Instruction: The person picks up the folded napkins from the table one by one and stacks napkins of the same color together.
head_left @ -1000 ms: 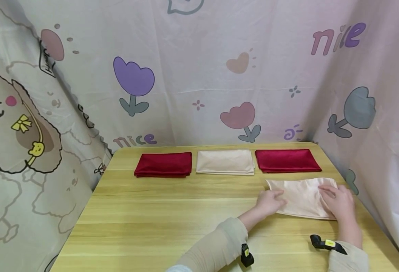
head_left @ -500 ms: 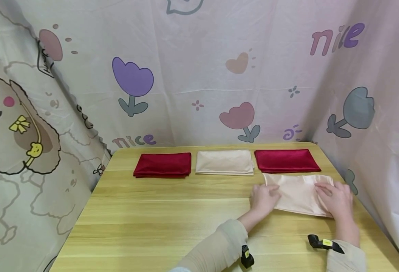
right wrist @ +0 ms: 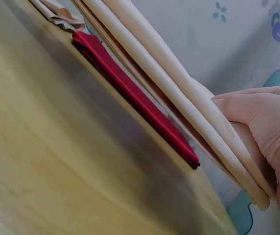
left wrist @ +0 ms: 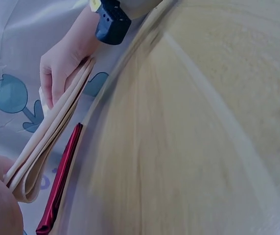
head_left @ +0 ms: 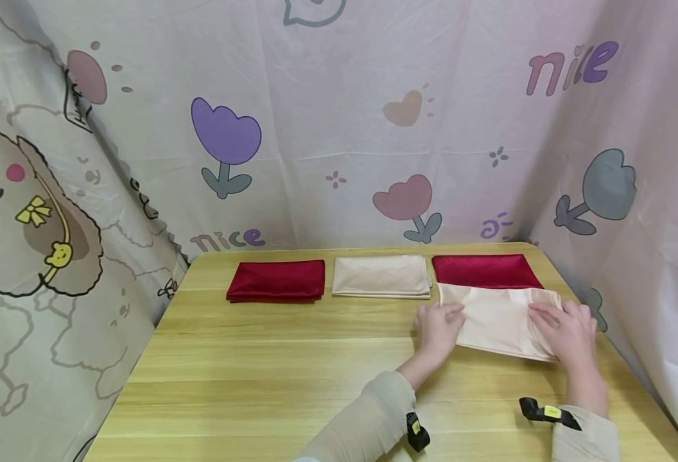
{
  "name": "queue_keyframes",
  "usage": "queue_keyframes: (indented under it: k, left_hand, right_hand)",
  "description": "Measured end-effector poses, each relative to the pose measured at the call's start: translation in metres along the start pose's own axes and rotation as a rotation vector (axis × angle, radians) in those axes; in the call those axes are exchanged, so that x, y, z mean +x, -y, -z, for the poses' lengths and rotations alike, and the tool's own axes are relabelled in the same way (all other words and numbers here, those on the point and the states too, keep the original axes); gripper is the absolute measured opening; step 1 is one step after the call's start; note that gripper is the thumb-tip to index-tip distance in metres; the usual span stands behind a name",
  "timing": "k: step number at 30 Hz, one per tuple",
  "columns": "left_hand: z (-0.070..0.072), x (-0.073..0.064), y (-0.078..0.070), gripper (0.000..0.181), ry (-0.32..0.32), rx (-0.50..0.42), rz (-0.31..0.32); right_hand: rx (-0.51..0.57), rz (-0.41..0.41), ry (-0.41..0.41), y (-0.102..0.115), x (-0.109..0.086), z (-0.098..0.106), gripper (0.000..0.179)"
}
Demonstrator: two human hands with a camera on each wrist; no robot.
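Observation:
A folded cream satin cloth (head_left: 503, 321) is held off the table by both hands. My left hand (head_left: 438, 330) pinches its left end, and my right hand (head_left: 570, 333) grips the right end, thumb on top. In the right wrist view the layered folds of the cream cloth (right wrist: 154, 58) show edge-on, with the right hand's thumb (right wrist: 238, 105) pressing them. Just behind and below it lies a folded dark red cloth (head_left: 486, 271), its front edge covered in the head view. The left wrist view shows the left hand (left wrist: 0, 196) only in part.
Along the back of the wooden table (head_left: 258, 378) lie another folded red cloth (head_left: 277, 281) at left and a folded cream cloth (head_left: 382, 277) in the middle. A patterned curtain (head_left: 321, 128) hangs behind the table and along both sides.
Both hands have carried the cream cloth away from me and slightly left, so it now overlaps the front of the right-hand red cloth in the head view. The other cloths stay put.

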State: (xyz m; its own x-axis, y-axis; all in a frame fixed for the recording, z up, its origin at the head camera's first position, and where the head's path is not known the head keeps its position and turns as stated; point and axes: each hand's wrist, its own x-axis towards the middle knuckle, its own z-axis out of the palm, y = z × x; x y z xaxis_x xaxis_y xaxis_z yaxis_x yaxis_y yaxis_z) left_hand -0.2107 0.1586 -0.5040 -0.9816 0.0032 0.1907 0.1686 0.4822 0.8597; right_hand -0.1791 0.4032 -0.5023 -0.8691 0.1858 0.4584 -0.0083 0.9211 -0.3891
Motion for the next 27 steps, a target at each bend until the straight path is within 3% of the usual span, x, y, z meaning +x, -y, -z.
queue_keyframes:
  k: [9, 18, 27]
  left_hand:
    - [0.009, 0.009, 0.008, 0.014, -0.083, 0.010, -0.032]
    - [0.028, 0.018, 0.009, 0.013, -0.158, -0.004, -0.064]
    - [0.044, 0.023, 0.009, 0.013, -0.220, -0.033, -0.065]
  right_hand:
    - [0.036, 0.061, -0.073, 0.018, 0.006, -0.001, 0.020]
    - [0.113, 0.191, -0.200, 0.037, 0.014, -0.003, 0.026]
    - [0.150, 0.211, -0.188, 0.053, 0.019, -0.001, 0.028]
